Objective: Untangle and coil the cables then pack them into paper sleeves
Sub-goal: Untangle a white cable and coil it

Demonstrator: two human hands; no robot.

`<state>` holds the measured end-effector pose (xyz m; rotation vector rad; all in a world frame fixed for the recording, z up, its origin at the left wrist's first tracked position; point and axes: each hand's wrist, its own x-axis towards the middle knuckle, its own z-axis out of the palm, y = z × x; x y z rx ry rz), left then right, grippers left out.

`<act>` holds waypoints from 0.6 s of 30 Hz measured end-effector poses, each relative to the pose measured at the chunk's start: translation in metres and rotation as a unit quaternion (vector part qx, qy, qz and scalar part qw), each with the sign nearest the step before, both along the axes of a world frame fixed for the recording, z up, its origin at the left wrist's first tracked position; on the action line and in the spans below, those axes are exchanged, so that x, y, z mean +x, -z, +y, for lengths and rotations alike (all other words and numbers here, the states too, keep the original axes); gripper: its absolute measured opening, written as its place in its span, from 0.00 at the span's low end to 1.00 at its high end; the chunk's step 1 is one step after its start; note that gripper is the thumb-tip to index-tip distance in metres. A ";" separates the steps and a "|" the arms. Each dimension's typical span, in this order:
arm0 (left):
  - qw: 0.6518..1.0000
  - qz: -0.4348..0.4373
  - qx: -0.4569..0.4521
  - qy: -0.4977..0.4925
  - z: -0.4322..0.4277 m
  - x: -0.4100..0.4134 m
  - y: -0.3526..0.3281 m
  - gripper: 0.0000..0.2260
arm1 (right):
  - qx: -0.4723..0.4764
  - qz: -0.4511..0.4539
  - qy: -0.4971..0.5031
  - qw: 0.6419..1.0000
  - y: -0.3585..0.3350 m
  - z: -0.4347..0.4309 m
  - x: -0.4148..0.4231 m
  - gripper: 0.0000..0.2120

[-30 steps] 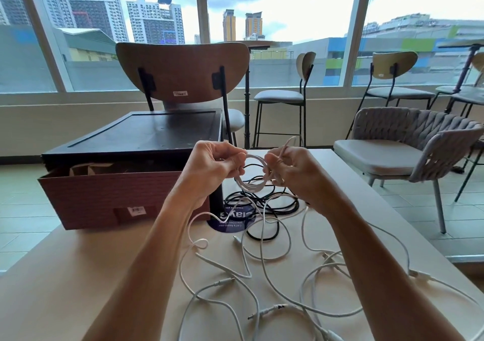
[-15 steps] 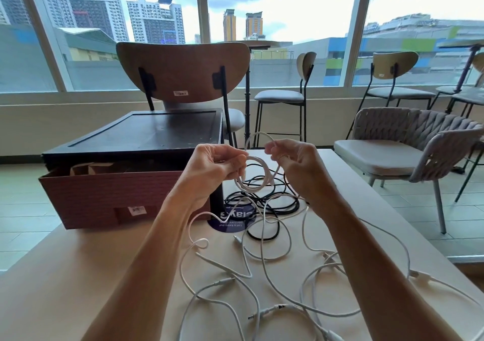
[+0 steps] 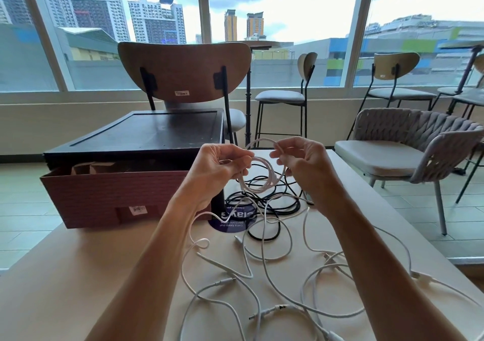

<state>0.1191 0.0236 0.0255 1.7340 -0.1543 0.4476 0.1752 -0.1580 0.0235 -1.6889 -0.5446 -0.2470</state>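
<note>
My left hand (image 3: 218, 166) pinches a small coil of white cable (image 3: 264, 175) held above the table. My right hand (image 3: 303, 162) grips a strand of the same white cable and arches it over the coil's top. From the coil the cable runs down into a loose tangle of white cables (image 3: 264, 275) spread over the beige table (image 3: 78, 275). A heap of black cable (image 3: 272, 204) lies behind the white ones. Brown paper sleeves (image 3: 89, 167) stand inside a red cardboard box (image 3: 110, 199) at the left.
A black tray-like lid (image 3: 146, 133) lies across the box. A round blue sticker (image 3: 233, 220) sits under the cables. A wooden-backed chair (image 3: 183, 73) stands behind the table, a woven grey armchair (image 3: 408, 152) to the right. The table's right edge runs close to the cables.
My right hand has carried the white strand up and over, adding another loop to the coil. My left hand has kept its pinch on the coil.
</note>
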 end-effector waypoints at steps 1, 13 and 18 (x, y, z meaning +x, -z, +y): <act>1.000 0.001 -0.004 -0.002 0.000 0.001 0.001 0.04 | -0.004 0.015 -0.016 1.000 0.000 0.000 0.000 0.08; 0.999 -0.017 -0.027 -0.034 0.002 0.006 0.005 0.05 | 0.020 0.105 -0.174 0.979 0.005 0.004 -0.003 0.09; 1.000 -0.015 -0.005 -0.018 -0.003 0.009 0.009 0.06 | 0.037 0.127 -0.196 0.972 0.012 0.002 0.001 0.13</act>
